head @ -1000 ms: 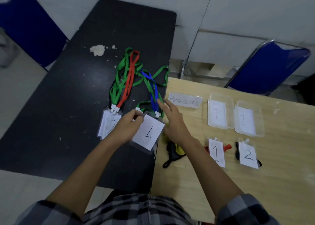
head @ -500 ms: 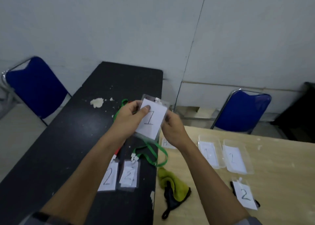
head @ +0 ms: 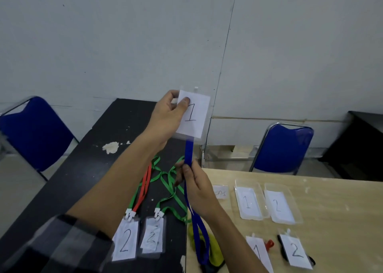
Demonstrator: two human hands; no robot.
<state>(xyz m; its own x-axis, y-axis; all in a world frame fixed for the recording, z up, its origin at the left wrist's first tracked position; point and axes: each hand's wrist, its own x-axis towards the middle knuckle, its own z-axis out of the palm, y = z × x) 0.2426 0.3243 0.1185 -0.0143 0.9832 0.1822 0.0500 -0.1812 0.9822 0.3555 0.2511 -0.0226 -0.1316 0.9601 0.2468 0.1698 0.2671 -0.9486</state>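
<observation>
We are holding the badge (head: 194, 115), a clear sleeve with a card marked 1, raised in front of the wall, above the far end of the black table (head: 68, 185). Our left hand (head: 165, 117) is pinching its upper left corner, thumb on the face of the card and fingers curled behind. The blue lanyard (head: 189, 152) is emerging from behind the lower edge of the badge and is dropping almost straight down, so its long axis is running near vertical. Our right hand (head: 199, 190) is sitting below the left, well apart from it, and is pinching the strap between thumb and curled fingers. Below that grip the strap is hanging as a double loop whose lower end is dangling in front of the yellow cloth (head: 216, 250) at the near edge of the wooden table (head: 331, 210); we cannot tell whether it is touching the cloth. We are judging that the coming move is turning on this line: the badge is lying almost straight above the right hand, the free loop below it. The tray marked 1 (head: 246, 183) is lying just to the right of the right hand, so that hand is the nearer one for any placement there; the left would have to bring the badge down and across.
</observation>
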